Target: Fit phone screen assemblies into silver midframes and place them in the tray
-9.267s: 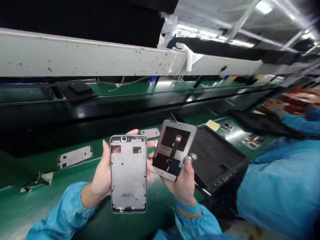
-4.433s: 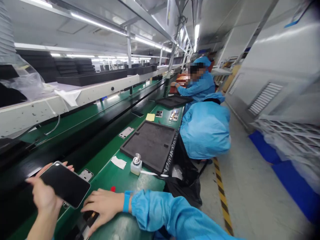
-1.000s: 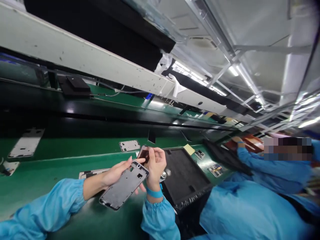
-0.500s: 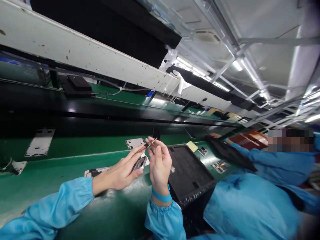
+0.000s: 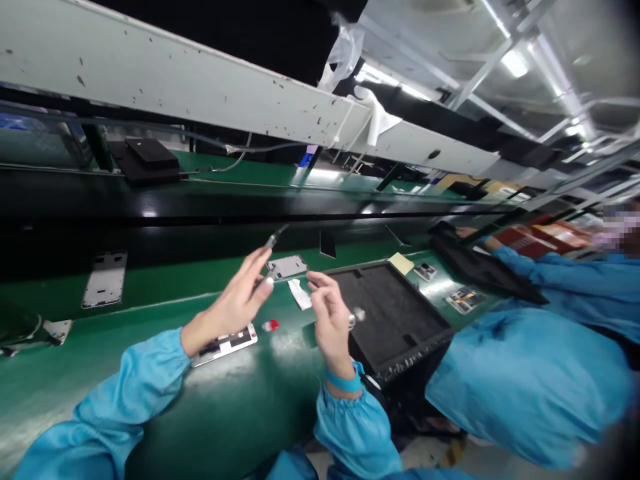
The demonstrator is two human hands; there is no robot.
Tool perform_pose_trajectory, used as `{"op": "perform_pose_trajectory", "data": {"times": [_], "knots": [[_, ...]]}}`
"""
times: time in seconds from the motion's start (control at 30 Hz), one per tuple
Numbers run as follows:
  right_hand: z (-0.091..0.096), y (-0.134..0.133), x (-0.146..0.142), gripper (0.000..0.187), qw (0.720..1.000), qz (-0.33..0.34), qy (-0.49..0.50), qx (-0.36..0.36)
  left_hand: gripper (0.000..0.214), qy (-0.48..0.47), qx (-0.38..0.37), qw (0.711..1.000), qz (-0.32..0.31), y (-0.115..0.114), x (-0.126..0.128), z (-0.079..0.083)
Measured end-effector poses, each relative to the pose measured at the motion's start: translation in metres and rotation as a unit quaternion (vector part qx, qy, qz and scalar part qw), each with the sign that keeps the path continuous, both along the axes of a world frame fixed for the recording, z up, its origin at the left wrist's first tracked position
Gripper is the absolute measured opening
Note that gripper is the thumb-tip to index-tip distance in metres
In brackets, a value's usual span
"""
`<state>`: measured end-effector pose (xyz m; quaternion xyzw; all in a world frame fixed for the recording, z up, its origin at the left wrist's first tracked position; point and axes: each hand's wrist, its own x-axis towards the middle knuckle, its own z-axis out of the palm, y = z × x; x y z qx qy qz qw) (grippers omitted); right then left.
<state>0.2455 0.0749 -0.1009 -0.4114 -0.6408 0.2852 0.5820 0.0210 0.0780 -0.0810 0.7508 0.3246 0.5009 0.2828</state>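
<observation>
My left hand [image 5: 237, 303] is raised over the bench with its fingers stretched upward. A slim grey metallic piece [image 5: 277, 237] sticks out past its fingertips, seemingly held between fingers and thumb. Below that hand, partly covered, lies a phone part with a white frame [image 5: 240, 340]. Beside it is a small red-and-clear item [image 5: 271, 325]. My right hand [image 5: 330, 323] is curled in a pinch near the left edge of a black foam tray [image 5: 390, 313]; what its fingertips hold, if anything, cannot be made out. Between the hands lies a white slip [image 5: 300, 295].
Pale phone plates [image 5: 287, 267] lie along the green bench [image 5: 165, 400], one more [image 5: 105, 279] at the far left. Beyond the tray are a yellow pad [image 5: 401, 263] and phone parts [image 5: 465, 300]. A co-worker's blue sleeve [image 5: 575, 273] reaches in from the right.
My hands have moved apart from where they met. The grey piece has risen and tilted upward with my left hand. The white-framed part and red item now show. The view has shifted.
</observation>
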Motion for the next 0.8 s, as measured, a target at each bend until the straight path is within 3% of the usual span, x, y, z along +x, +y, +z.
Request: {"op": "perform_pose_trajectory", "data": {"times": [0.13,0.27,0.53,0.6,0.7,0.8], "knots": [[-0.063,0.012,0.015,0.031,0.954,0.062,-0.252,-0.147,0.074,-0.116,-0.043,0.992,0.01,0.01,-0.014,0.008],[-0.093,0.012,0.013,0.023,0.932,0.061,-0.309,-0.177,0.076,-0.187,-0.092,0.978,-0.023,0.004,-0.014,0.017],[-0.088,0.006,0.007,0.017,0.905,0.032,-0.394,-0.159,0.088,-0.244,-0.17,0.949,-0.107,-0.007,-0.011,0.026],[-0.088,0.008,0.008,0.021,0.921,0.041,-0.353,-0.158,0.091,-0.264,-0.214,0.931,-0.133,-0.011,-0.013,0.03],[-0.08,0.012,0.009,0.043,0.961,0.034,-0.23,-0.147,0.095,-0.286,-0.272,0.901,-0.181,-0.018,-0.016,0.037],[-0.054,0.014,0.006,0.062,0.982,0.013,-0.136,-0.127,0.097,-0.309,-0.318,0.859,-0.256,-0.026,-0.017,0.045]]}}
